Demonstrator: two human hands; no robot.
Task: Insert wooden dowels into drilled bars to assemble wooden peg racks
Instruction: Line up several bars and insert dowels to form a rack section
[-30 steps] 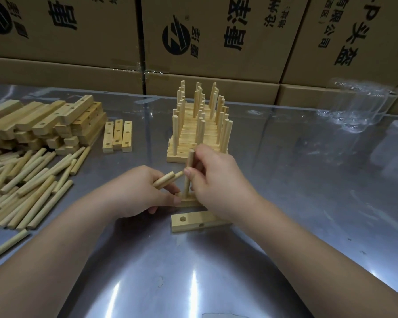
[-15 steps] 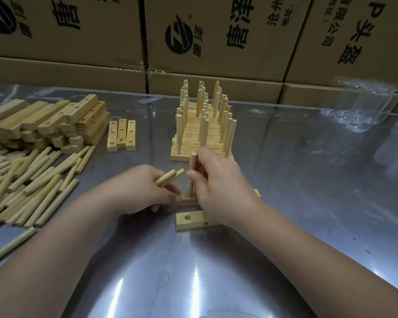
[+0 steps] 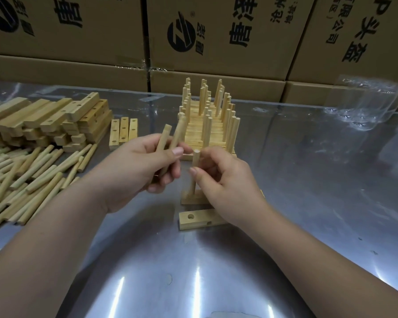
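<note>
Right hand (image 3: pixel 218 180) pinches upright dowel (image 3: pixel 195 166), steadying it in end hole of drilled bar (image 3: pixel 189 199), mid-tabletop. Left hand (image 3: pixel 152 166) grips two spare dowels (image 3: pixel 165 137), raised, likely ready for feeding. Second bar (image 3: pixel 198 218) lies just beside, toward near edge, hole empty, waiting.

Your right grip (image 3: pixel 223 177) covers most of the far bar (image 3: pixel 190 198); only its left end shows clearly. How deep the upright dowel (image 3: pixel 194 171) sits: can't tell. Your wrist hides the right end of the near bar (image 3: pixel 193 218). Left grip (image 3: pixel 145 166) swallows the lower ends of two dowels (image 3: pixel 179 134). Loose dowel pile (image 3: pixel 21 175) and bar stack (image 3: pixel 32 120) run off the left edge. Clear plastic thing (image 3: pixel 365 104) far right: too blurry to identify.
</note>
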